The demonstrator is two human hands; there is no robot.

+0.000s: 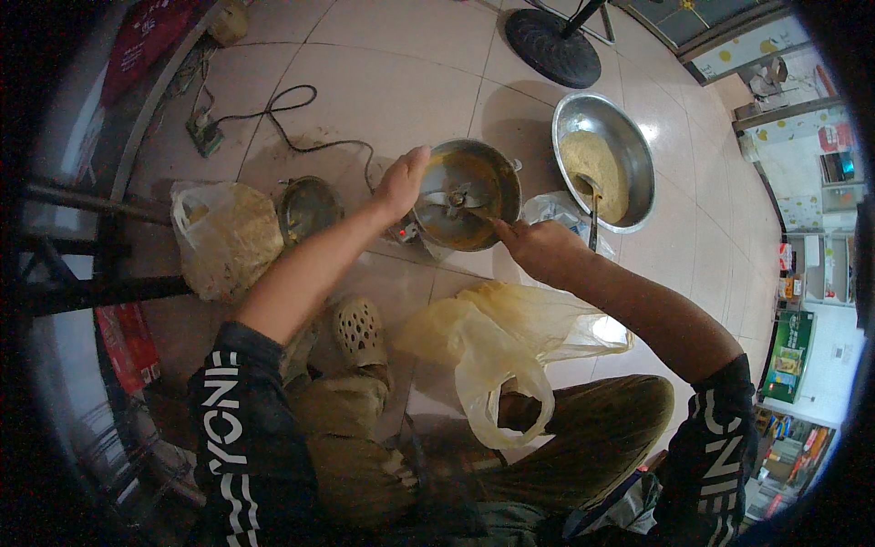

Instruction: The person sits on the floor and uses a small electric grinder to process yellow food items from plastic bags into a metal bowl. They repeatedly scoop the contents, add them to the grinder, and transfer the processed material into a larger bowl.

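A round metal grinder bowl (506,179) with blades (459,198) at its centre stands on the floor in front of me. Yellow-brown residue coats its inner wall. My left hand (403,184) is against the bowl's left rim, steadying it, its fingers partly hidden. Between the fingers of my right hand (536,246) is a thin, flat scraper-like tool (480,214), whose tip reaches inside the bowl near the blades. To the right, a stainless steel basin (642,164) contains pale yellow powder (601,167), with a metal spoon (595,205) resting in it.
A round metal lid (311,205) and a filled plastic bag (229,239) lie at left. The black cord (328,145) runs to a power strip (205,133). A yellow plastic bag (492,328) lies before my legs, a clear bag (557,208) beside the basin. A black stand base (554,48) is beyond.
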